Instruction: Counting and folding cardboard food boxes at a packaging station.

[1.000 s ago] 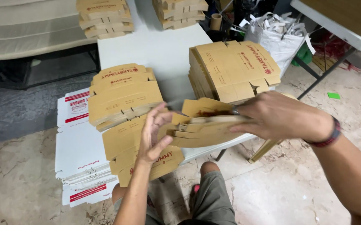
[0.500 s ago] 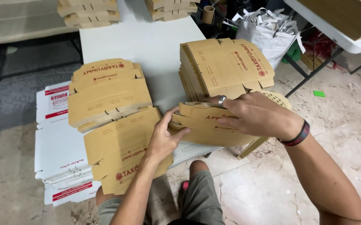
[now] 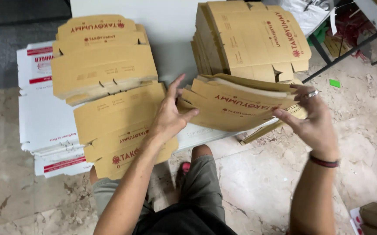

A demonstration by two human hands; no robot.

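Moved: we lift the flat brown cardboard box bundle (image 3: 236, 106) higher than before.
Hands: left hand (image 3: 171, 115) and right hand (image 3: 312, 119) grip its ends.
Hidden: bundle count unclear.
Stacks: three brown flat-box stacks (image 3: 103, 61).

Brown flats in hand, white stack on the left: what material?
Brown flats: likely matte kraft cardboard; thin layered edges, die-cut notches, red print. White stack: probably white-faced cardboard sheets, smooth, layered edges showing. Fluting can't be seen on either.
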